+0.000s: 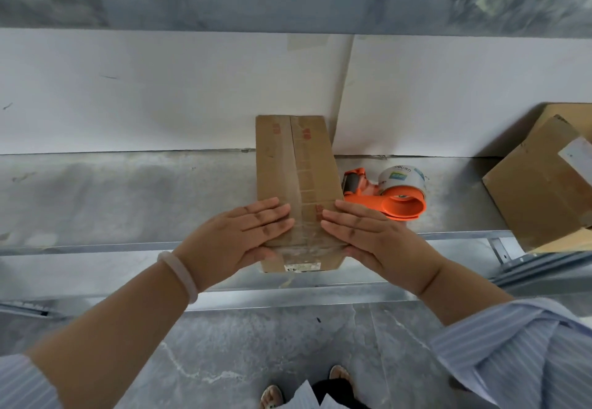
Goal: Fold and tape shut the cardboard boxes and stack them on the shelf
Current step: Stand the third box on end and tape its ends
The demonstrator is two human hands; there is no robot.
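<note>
Taping step, looks like: left hand [237, 235] and right hand [378, 242], fingers flat and together, pressing tape onto cardboard box [296, 165] on shelf [128, 191]. Next up, probably stacking it; tape dispenser [389, 192] parked just beside.

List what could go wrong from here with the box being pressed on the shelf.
1. The cardboard box juts past the shelf's front edge at its near end, where both the left hand and right hand press flat, so it might tip or slide off.
2. The clear tape looks wrinkled near the hands, so the seam may not hold well.
3. The orange tape dispenser lies right beside the box, and a sideways shove could knock it.
</note>
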